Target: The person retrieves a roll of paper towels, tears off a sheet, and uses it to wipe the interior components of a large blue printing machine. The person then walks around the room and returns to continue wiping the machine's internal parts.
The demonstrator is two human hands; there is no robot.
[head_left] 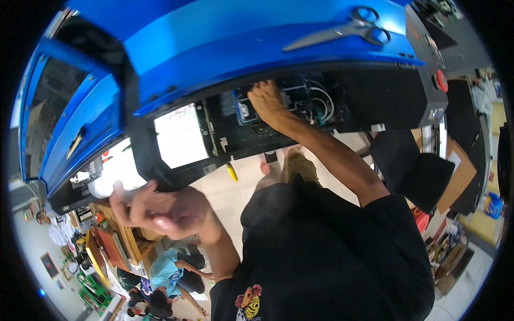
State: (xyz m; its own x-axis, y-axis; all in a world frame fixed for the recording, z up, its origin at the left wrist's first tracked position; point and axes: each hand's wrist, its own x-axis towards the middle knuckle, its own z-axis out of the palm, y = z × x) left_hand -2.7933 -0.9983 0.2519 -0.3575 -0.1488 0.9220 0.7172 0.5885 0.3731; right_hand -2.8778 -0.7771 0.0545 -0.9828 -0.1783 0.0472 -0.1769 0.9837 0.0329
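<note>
A long machine with a blue lid point(225, 48) and a black body point(388, 96) spans the area before me. My right hand point(266, 101) reaches into its open compartment, fingers bent together over a blue-edged frame point(239, 109); whatever they grip is hidden. Beside that hand, white and teal wires point(324, 104) loop inside the compartment. My left hand point(166, 211) is raised at the machine's front edge, blurred, with its fingers apart and nothing seen in them. Near it lies a bright white panel point(181, 136) within the machine.
Grey scissors point(337, 35) with dark handles lie on the blue lid. A red button point(440, 81) sits on the machine's right end. A yellow-handled tool point(232, 172) shows below its front edge. Cardboard point(459, 174) stands at right; a person in light blue point(168, 270) is at lower left.
</note>
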